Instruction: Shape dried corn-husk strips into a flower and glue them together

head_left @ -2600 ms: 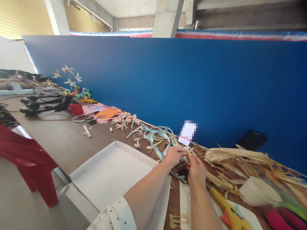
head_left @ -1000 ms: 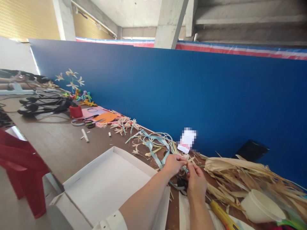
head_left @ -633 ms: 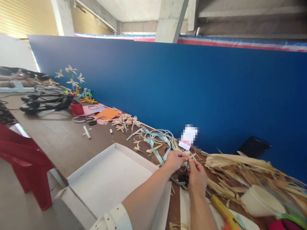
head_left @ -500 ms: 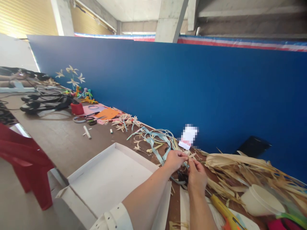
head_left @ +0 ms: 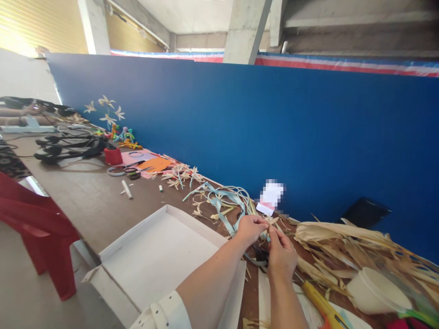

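Observation:
My left hand (head_left: pixel 251 230) and my right hand (head_left: pixel 282 254) meet over the brown table, fingertips pinched close together. Between them is a small pale husk flower (head_left: pixel 273 220), its thin petals poking up past the fingertips; its base is hidden by my fingers. Light blue ribbon strips (head_left: pixel 219 205) lie in a tangle just left of my left hand. To the right of my right hand spreads a heap of dried corn husks (head_left: pixel 325 230). A yellow glue gun (head_left: pixel 320 299) lies beside my right forearm.
A shallow white box (head_left: pixel 157 256) sits under my left forearm. A cream tub (head_left: pixel 377 290) stands at right. Farther left lie scissors (head_left: pixel 132 172), a red thread spool (head_left: pixel 113 156) and black headsets (head_left: pixel 72 146). A blue partition (head_left: pixel 222 123) borders the table; a red chair (head_left: pixel 41 228) stands left.
The view has shifted slightly, so everything sits a little farther right and lower. My hands keep their pinch, with the flower's petals showing a bit more clearly above the fingertips.

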The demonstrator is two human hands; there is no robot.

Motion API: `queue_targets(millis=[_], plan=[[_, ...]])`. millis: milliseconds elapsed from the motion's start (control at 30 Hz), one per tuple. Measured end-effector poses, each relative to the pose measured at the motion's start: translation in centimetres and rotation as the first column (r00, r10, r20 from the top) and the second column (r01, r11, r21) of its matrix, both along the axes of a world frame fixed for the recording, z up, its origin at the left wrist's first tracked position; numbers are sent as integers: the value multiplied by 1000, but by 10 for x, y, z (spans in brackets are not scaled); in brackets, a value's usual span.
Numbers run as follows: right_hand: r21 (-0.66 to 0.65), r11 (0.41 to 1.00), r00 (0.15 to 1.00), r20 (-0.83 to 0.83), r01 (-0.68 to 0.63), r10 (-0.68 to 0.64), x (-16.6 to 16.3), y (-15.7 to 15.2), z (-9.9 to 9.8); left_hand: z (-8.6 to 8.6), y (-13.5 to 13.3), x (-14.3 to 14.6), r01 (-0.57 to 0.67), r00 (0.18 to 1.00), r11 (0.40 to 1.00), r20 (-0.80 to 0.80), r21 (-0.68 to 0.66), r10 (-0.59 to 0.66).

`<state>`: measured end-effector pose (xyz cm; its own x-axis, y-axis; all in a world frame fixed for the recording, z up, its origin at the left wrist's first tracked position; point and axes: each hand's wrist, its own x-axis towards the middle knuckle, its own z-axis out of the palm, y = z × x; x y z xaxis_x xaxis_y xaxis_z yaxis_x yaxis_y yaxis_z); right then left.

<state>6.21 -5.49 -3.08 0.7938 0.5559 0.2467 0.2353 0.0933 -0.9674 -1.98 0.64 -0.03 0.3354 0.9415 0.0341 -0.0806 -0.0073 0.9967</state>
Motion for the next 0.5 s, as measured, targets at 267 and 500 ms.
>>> queue_targets(millis=[267,500], plan=[[122,992,987,-147,-41,59,-1,3,-2,5,-6,-4,100,987,994,130,-53,-93],[177,979,965,-222,-103,142,-6,2,2,5,-6,-5,164,975,984,163,-64,-152]])
